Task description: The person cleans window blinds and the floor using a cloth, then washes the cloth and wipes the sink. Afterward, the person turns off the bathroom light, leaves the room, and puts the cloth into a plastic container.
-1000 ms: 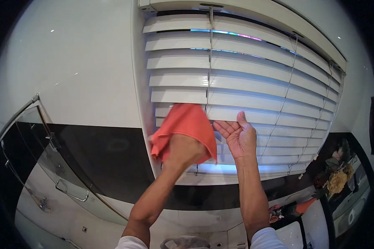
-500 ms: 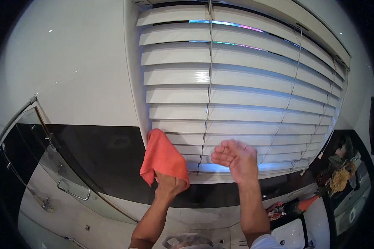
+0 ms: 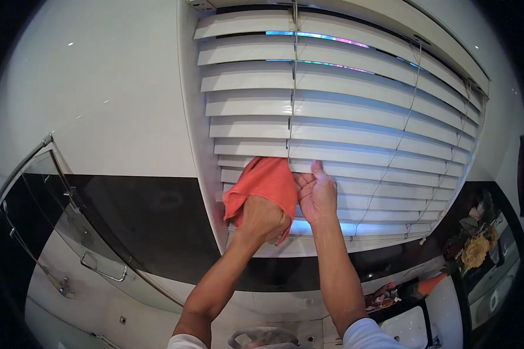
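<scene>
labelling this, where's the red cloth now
The red cloth is near the head view's centre, in the left hand, at the blind's lower slats, left of the right hand.

A plain coral-red cloth [image 3: 265, 183] is set off against a white blind [image 3: 349, 106], striped horizontally by its slats [image 3: 247, 106] and tinted pale blue in places. Between the upper slats, streaks of light [image 3: 317, 37] are coloured turquoise and pink. The white wall [image 3: 110, 104] is crossed by a black band [image 3: 140, 215]. Sleeves [image 3: 367, 335] and basin [image 3: 406, 324] are seen in white, a flower [image 3: 476, 254] in golden yellow.
</scene>
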A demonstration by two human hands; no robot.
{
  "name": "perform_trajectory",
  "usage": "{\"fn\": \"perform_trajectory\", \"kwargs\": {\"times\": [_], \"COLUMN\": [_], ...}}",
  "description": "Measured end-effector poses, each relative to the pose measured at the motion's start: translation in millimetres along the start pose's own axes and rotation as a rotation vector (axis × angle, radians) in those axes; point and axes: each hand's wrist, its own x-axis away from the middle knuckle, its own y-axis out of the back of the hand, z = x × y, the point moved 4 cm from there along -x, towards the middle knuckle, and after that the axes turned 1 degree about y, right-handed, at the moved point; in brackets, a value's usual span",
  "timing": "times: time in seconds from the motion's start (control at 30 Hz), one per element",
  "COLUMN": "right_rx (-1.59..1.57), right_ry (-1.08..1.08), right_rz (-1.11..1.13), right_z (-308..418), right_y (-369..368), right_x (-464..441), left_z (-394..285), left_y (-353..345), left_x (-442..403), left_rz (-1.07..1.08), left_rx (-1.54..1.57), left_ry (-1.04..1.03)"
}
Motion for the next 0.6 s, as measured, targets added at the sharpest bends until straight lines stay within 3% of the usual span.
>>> {"fn": "perform_trajectory", "kwargs": {"times": [0.03, 0.1, 0.17, 0.23, 0.27, 0.3, 0.37, 0.4, 0.43, 0.5, 0.53, 0.6], "right_rx": [0.015, 0.012, 0.011, 0.026, 0.023, 0.03, 0.044, 0.006, -0.031, 0.001, 0.033, 0.03], "right_ry": [0.035, -0.002, -0.034, -0.023, -0.03, 0.002, 0.033, -0.003, -0.035, -0.026, -0.032, -0.031], "right_rz": [0.007, -0.01, -0.033, -0.042, -0.041, -0.036, -0.023, -0.019, -0.015, -0.01, -0.013, -0.022], "right_z": [0.1, 5.5, 7.6, 3.8, 1.2, 1.2, 2.3, 3.2, 5.6, 8.1, 7.6, 6.7], "right_y": [1.1, 5.2, 4.7, 3.1, 3.4, 4.6, 3.3, 1.3, 0.8, 2.6, 5.1, 5.0], "right_x": [-2.3, 3.4, 7.0, 10.7, 9.3, 7.3, 4.6, 7.1, 8.8, 10.2, 11.2, 5.6], "left_z": [-1.7, 6.2, 38.5, 21.6, -10.2, -11.0, -4.7, 9.3, 32.5, 84.5, 60.6, 31.8], "left_y": [6.4, 18.6, -12.6, 23.3, 44.1, 30.9, 12.3, 1.4, -12.7, -39.7, -4.9, 12.0], "left_x": [-1.0, -1.9, 7.2, -13.4, -25.0, -22.0, -13.2, -8.9, -1.2, 10.8, 3.3, -4.6], "left_rz": [-0.001, 0.077, 0.03, 0.178, 0.402, 0.401, -0.191, -0.24, -0.241, 0.024, 0.08, 0.041], "left_rx": [-0.002, 0.242, -0.21, 0.21, 0.16, 0.156, 0.11, 0.073, 0.075, 0.116, 0.114, 0.146], "left_ry": [0.003, 0.296, -0.14, 0.298, 0.302, 0.311, -0.043, -0.055, -0.059, 0.155, 0.239, 0.191]}}
